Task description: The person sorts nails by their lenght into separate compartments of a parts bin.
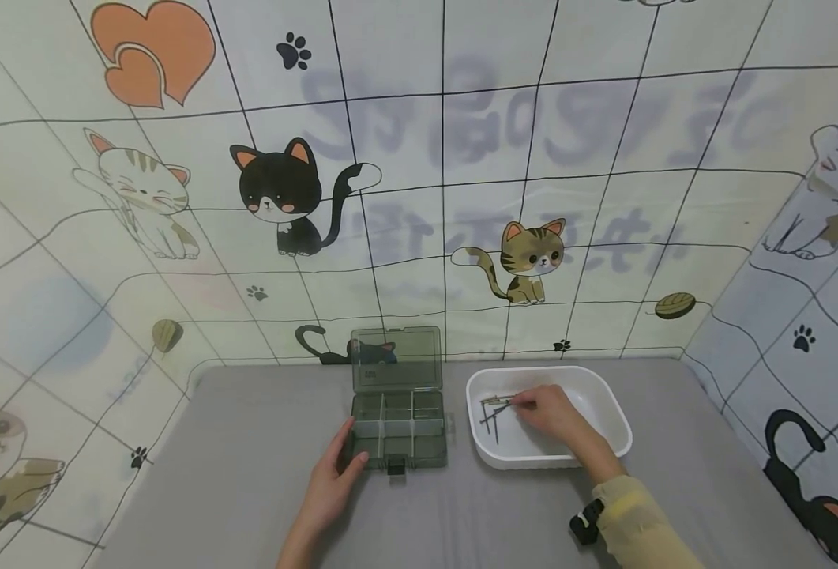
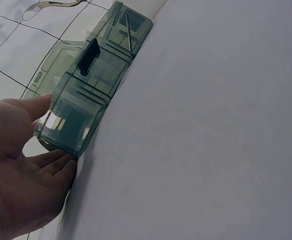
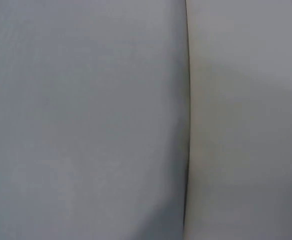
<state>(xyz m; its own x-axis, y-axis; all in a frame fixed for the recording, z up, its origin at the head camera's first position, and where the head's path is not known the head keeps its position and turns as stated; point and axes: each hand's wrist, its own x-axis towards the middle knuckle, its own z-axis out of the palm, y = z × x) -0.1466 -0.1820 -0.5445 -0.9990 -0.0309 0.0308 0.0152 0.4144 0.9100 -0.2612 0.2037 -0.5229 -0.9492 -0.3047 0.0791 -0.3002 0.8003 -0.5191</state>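
A green see-through compartment box [image 1: 399, 450] stands on the table with its lid [image 1: 397, 359] raised at the back. My left hand [image 1: 329, 482] grips its front left corner; in the left wrist view the thumb [image 2: 38, 106] is at the upper edge and the fingers [image 2: 56, 162] lie low against the side. One thin metal piece [image 2: 129, 35] leans inside the box's far end compartment. To the right, my right hand [image 1: 550, 411] reaches into a white tray [image 1: 621, 431], fingertips pinching a thin metal screw [image 1: 500, 409]. Several similar screws [image 1: 496, 431] lie beside it.
The grey table [image 1: 248, 458] meets a cloth backdrop [image 1: 404, 197] printed with cats and grid lines. A black wrist camera [image 1: 586, 521] sits at the right sleeve [image 1: 635, 514]. Only the grey tabletop [image 3: 86, 120] and a pale surface [image 3: 246, 120] fill the right wrist view.
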